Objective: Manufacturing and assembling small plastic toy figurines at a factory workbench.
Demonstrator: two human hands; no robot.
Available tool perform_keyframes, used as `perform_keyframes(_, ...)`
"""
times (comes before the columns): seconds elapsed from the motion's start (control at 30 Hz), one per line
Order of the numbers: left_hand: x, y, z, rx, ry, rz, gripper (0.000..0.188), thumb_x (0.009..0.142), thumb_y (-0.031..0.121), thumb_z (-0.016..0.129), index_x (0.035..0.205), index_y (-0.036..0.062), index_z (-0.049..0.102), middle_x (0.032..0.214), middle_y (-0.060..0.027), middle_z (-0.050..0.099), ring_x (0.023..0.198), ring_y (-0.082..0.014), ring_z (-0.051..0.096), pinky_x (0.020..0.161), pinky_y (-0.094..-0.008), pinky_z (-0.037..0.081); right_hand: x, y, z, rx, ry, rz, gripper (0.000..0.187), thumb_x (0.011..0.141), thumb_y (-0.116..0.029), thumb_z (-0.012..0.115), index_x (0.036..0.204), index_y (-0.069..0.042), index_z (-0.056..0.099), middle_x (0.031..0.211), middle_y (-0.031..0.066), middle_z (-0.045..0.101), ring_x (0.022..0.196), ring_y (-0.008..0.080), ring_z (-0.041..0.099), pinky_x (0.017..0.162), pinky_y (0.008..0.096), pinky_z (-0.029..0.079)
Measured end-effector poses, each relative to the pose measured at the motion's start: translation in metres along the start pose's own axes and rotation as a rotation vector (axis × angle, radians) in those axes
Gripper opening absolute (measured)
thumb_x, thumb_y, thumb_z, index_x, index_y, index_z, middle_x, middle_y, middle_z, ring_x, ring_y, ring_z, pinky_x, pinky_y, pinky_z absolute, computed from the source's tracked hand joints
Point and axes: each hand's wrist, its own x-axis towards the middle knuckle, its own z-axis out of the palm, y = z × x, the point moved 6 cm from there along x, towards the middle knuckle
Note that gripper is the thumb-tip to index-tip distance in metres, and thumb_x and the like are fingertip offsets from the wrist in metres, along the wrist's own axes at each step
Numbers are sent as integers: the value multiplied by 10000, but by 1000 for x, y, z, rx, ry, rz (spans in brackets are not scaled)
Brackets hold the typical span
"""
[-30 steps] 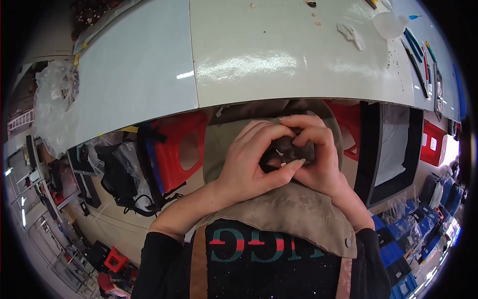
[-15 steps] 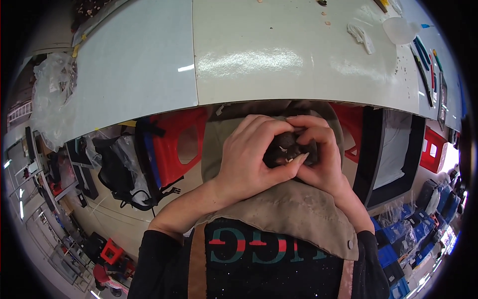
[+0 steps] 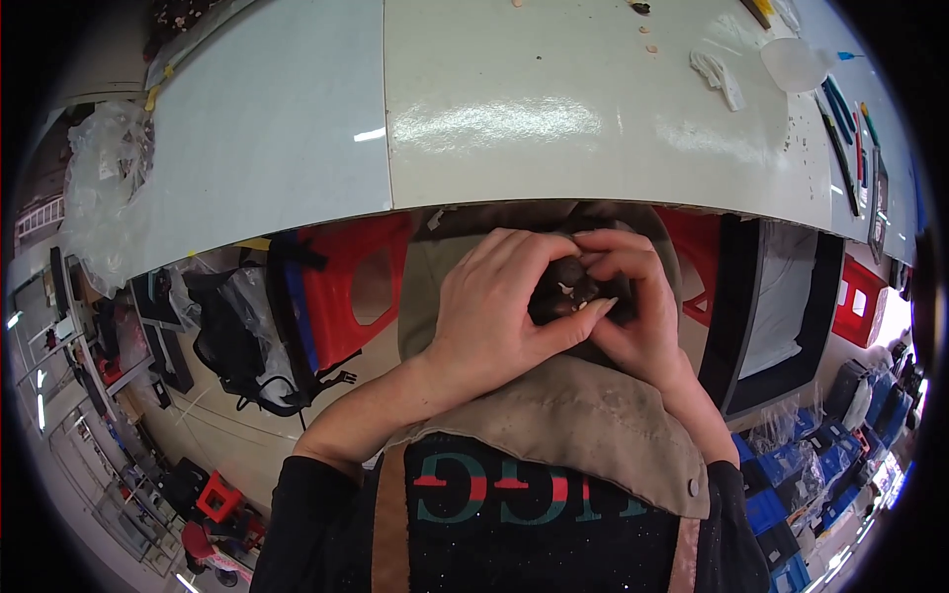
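Observation:
Above my lap, just below the near table edge, both hands are cupped round a dark brown, lumpy object (image 3: 569,287) with small pale spots. Its exact kind cannot be made out. My left hand (image 3: 491,301) wraps its left side, fingers curled over the top and thumb pressed across the front. My right hand (image 3: 641,296) closes on it from the right, with bent fingers meeting the left hand's tips. Much of the object is hidden by my fingers. A brown apron (image 3: 573,425) lies folded across my front, beneath my wrists.
The pale table (image 3: 474,168) spans ahead. A crumpled white glove (image 3: 718,79), a translucent white bowl (image 3: 797,65) and several hand tools (image 3: 838,107) lie at its right. A plastic bag (image 3: 107,198) hangs at the left. Red stools (image 3: 341,296) and a black-framed box (image 3: 776,316) stand below.
The brown object has turned slightly between my fingers, and its pale spots have shifted. Both hands stay in almost the same place and keep their grip.

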Motion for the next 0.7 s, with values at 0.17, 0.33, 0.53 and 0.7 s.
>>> perform_keyframes(0.17, -2, -3, 2, 22, -35, -18, 413, 668, 243, 761, 972, 53, 557, 871, -80, 587, 787, -242, 573, 659, -319, 474, -4, -12, -4, -204, -73, -115, 455, 626, 15, 728, 1019, -41, 506, 1080, 139, 545, 956, 256, 566, 769, 301, 486)
perform_keyframes(0.33, -3, -4, 9, -326, -130, -95, 357, 807, 254, 655, 1079, 56, 535, 910, -75, 581, 855, -207, 577, 730, -312, 467, -19, 6, -10, 74, -39, 75, 499, 660, -61, 774, 1042, -35, 454, 1106, 125, 490, 1008, 202, 499, 863, 308, 416)
perform_keyframes(0.53, -10, -14, 23, -689, -226, -291, 286, 921, 133, 508, 1191, 39, 493, 959, -47, 583, 911, -129, 559, 782, -257, 451, -21, 12, -12, 326, 30, 151, 511, 675, -83, 787, 1039, -43, 430, 1096, 111, 461, 1000, 169, 483, 872, 294, 401)
perform_keyframes(0.7, -9, -8, 22, -795, -221, -336, 260, 928, 119, 495, 1167, 20, 498, 985, -41, 589, 922, -102, 559, 797, -231, 450, -21, 7, -12, 346, 25, 138, 529, 675, -79, 786, 1051, -47, 415, 1088, 111, 463, 1001, 166, 484, 864, 292, 405)
